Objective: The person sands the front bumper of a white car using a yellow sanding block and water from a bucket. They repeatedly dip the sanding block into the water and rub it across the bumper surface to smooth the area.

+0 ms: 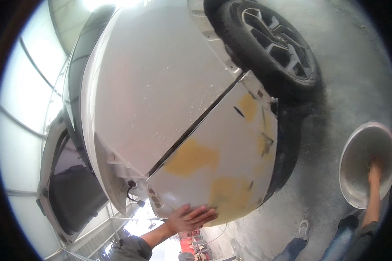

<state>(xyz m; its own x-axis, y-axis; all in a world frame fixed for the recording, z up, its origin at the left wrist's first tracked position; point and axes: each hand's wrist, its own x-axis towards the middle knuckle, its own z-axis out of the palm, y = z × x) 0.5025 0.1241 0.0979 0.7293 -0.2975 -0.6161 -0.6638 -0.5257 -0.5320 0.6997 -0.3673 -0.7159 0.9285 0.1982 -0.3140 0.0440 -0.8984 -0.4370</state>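
Observation:
My left hand point(191, 219) lies flat on the lower edge of a car's pale grey bumper point(237, 150), its fingers stretched out side by side. Yellow filler patches point(192, 158) and a few dark scuffs mark the bumper's surface. At the right, my right hand point(374, 167) reaches down into a round metal basin point(347, 172). Its fingers are blurred in the murky basin, so whether they hold anything does not show. Above the bumper, the car's light grey body panel point(148, 82) is dotted with water drops, and a dark gap separates the two.
A tyre with a spoked wheel point(278, 41) stands beyond the bumper on the concrete floor point(353, 82). An opened tailgate point(72, 191) projects at the left. A loose cable point(133, 191) hangs by the bumper's corner. My shoe point(303, 227) shows below.

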